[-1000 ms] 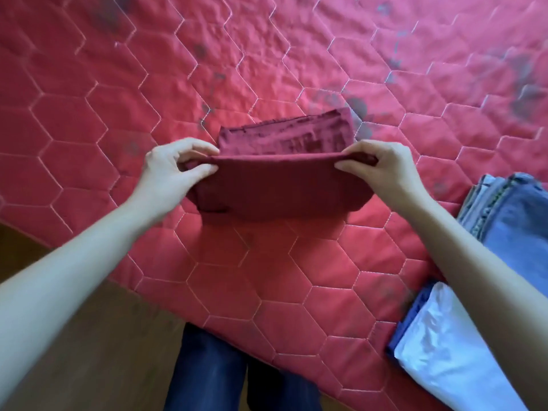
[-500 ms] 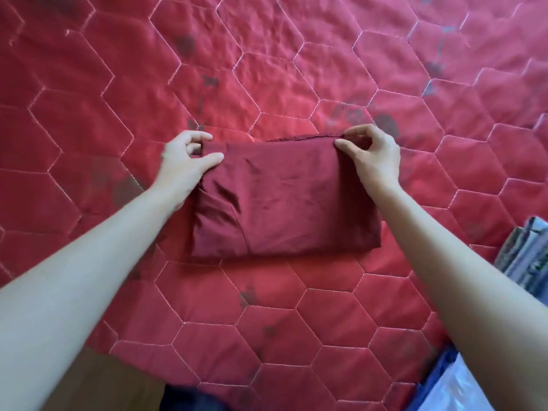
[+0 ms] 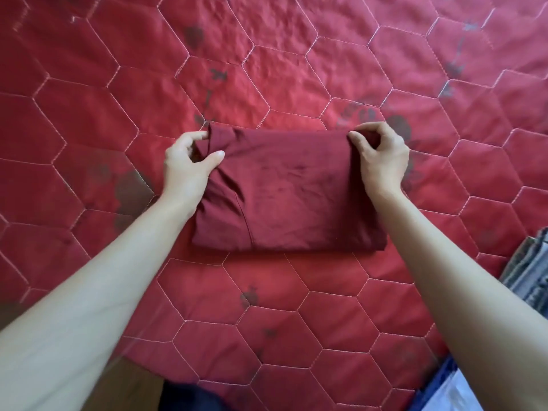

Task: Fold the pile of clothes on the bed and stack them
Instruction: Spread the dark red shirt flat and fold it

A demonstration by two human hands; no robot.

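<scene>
A dark red garment, folded into a thick rectangle, lies flat on the red quilted bedspread in the middle of the view. My left hand pinches its far left corner between thumb and fingers, and the cloth bunches there. My right hand pinches the far right corner with curled fingers. The near fold of the garment faces me, with both forearms running alongside it.
Folded blue-grey denim shows at the right edge. A white garment on a blue one lies at the bottom right corner. Wooden floor and my dark trousers are visible below the bed's near edge.
The lifted half of the garment has been folded away from me and laid flat on the other half. Both hands moved with it and still pinch the far corners.
</scene>
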